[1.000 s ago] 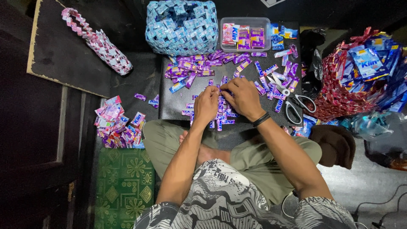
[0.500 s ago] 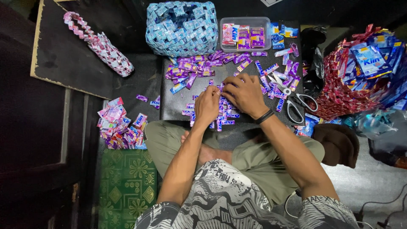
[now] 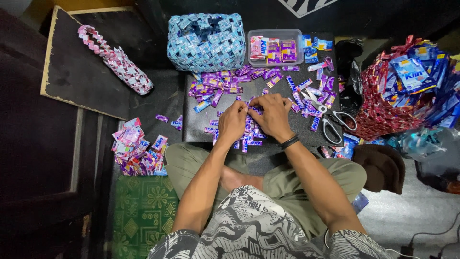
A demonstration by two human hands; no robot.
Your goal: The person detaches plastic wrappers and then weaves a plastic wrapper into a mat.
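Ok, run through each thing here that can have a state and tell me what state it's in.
Left hand: pinching folded purple strips.
Right hand: pressed on the same strips.
Scissors: lying flat on the mat, untouched.
Clear plastic tray: open, holding stacked wrappers.
Blue woven basket: upright, apart from the hands.
Pink woven band: lying on the dark board.

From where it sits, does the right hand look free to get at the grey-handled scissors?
Probably yes: the grey-handled scissors lie just beside the right hand on the dark board, with only loose purple folded wrappers between.
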